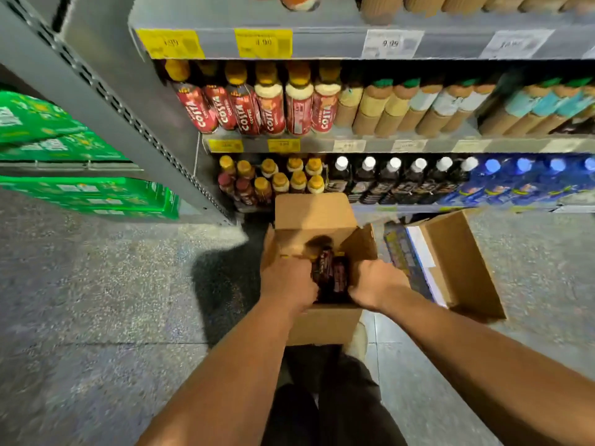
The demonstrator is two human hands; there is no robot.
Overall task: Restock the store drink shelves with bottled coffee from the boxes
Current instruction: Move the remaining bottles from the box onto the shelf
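Note:
An open cardboard box (pixel 314 217) stands on the floor in front of the shelves, its far flap raised. Dark red bottled coffee (pixel 331 272) lies inside it. My left hand (pixel 288 283) reaches into the box on the left and its fingers curl around a bottle. My right hand (pixel 375 283) reaches in on the right, its fingers hidden against the bottles. On the bottom shelf, yellow-capped coffee bottles (pixel 273 178) stand in two rows. The shelf above holds red Costa coffee bottles (pixel 244 107).
A second open cardboard box (pixel 463 265) with blue packaging lies to the right on the floor. Green crates (pixel 93 194) are stacked at the left beyond the grey shelf upright (pixel 135 123). White-capped dark bottles (pixel 392 178) and blue bottles (pixel 528 178) fill the bottom shelf rightward.

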